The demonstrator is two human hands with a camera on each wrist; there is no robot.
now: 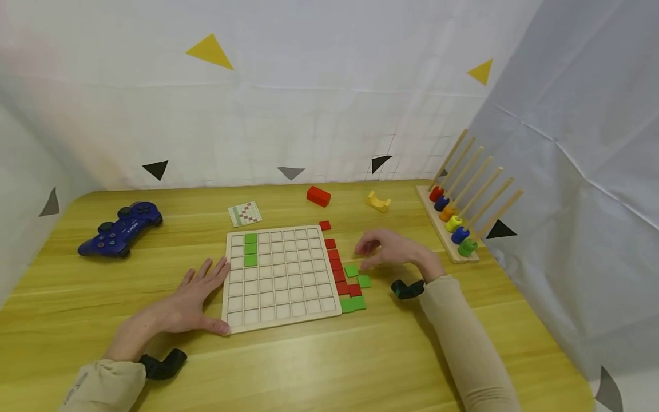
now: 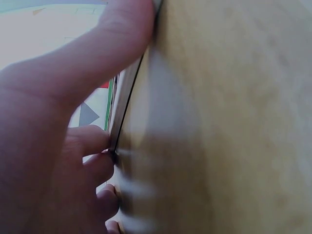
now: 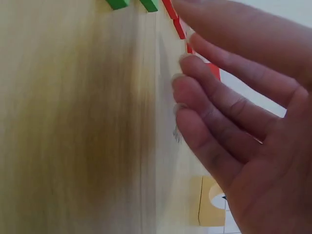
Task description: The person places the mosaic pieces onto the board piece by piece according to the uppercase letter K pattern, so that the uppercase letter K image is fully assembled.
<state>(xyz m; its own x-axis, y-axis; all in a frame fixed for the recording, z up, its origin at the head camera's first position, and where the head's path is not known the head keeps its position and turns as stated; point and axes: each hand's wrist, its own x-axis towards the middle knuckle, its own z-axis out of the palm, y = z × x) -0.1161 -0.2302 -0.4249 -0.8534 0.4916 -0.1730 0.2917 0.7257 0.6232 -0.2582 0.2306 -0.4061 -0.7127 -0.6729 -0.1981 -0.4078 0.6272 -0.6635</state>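
Observation:
A pale wooden grid board (image 1: 281,278) lies on the table, with three green tiles (image 1: 250,249) in one column near its top left. Red tiles (image 1: 336,264) line its right edge, and green tiles (image 1: 357,282) lie beside them. My left hand (image 1: 198,294) rests flat on the table with straight fingers, touching the board's left edge (image 2: 127,97). My right hand (image 1: 383,249) hovers just above the loose green tiles, fingers relaxed and holding nothing; the right wrist view shows its open fingers (image 3: 229,112) over the table.
A blue game controller (image 1: 120,229) lies at the far left. A small pattern card (image 1: 245,213), a red block (image 1: 318,195) and a yellow arch piece (image 1: 378,201) sit behind the board. A peg rack with coloured rings (image 1: 453,220) stands at the right. White sheets wall the table.

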